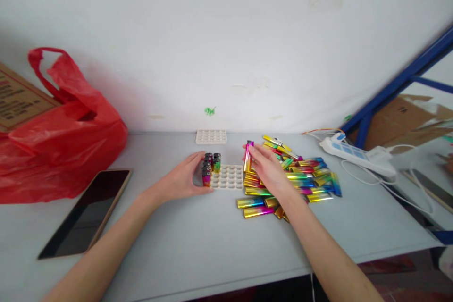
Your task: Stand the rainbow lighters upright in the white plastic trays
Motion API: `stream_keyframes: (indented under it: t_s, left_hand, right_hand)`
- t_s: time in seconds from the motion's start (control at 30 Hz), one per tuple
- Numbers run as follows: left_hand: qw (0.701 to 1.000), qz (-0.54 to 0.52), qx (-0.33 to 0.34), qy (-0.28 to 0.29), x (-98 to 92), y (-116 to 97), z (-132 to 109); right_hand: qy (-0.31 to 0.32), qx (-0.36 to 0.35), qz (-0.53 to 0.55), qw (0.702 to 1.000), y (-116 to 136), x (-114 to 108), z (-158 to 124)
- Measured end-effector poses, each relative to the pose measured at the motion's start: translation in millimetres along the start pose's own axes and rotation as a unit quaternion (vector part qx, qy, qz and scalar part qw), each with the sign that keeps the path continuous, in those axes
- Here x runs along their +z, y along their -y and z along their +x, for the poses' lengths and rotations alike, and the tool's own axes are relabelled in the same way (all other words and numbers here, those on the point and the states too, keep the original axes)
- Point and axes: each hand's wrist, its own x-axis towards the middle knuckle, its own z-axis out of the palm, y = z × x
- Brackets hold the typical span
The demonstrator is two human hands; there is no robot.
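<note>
Shiny two-tone lighters (258, 211) lie in a loose pile on the table. Between thumb and fingers, my right hand (267, 167) is closed on a purple-and-gold lighter (247, 158), tilted nearly upright at the pile's left edge. Left of it sits a white holed tray (231, 177). Several black-topped lighters (206, 174) stand upright at the tray's left end, and many of its holes to the right show bare. My left hand (187, 174) curves round that left end, thumb at the near side and fingers at the far side.
A second white holed tray (211, 137) lies against the wall. On the left are a dark-screened phone or tablet (87, 212), a red plastic bag (71, 137) and a cardboard box (21, 96). At right stand a white power strip (357, 155) with cables and a blue metal frame (396, 82).
</note>
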Motion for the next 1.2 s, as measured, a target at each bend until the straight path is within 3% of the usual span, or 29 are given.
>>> stream_keyframes:
  t_s: [0.13, 0.23, 0.3, 0.4, 0.5, 0.67, 1.2]
  left_hand:
    - [1.000, 0.004, -0.007, 0.001, 0.5, 1.1, -0.3]
    - [1.000, 0.007, -0.015, 0.011, 0.5, 0.9, -0.3]
    - [1.000, 0.003, -0.014, 0.016, -0.2, -0.6, -0.1]
    - [1.000, -0.010, -0.013, 0.015, -1.1, -2.8, 0.2]
    - [1.000, -0.017, -0.014, 0.005, -0.9, -2.9, 0.2]
    - [1.000, -0.016, -0.014, 0.001, -0.5, -2.1, 0.3]
    - [1.000, -0.005, -0.011, 0.017, -2.8, -4.3, 1.5]
  right_hand:
    - [0.077, 0.076, 0.015, 0.994, 1.9, 8.2, -8.9]
    - [0.087, 0.098, -0.077, 0.988, -2.3, 10.4, -12.0]
    - [0.074, 0.049, -0.199, 0.976, -5.6, 11.0, -13.1]
    - [0.039, -0.064, -0.380, 0.922, -8.5, 12.5, -15.8]
    - [0.014, -0.110, -0.462, 0.880, -8.9, 16.5, -20.4]
    - [0.013, -0.125, -0.499, 0.858, -6.8, 23.4, -26.4]
    - [0.014, -0.133, -0.501, 0.855, -9.7, 26.9, -25.9]
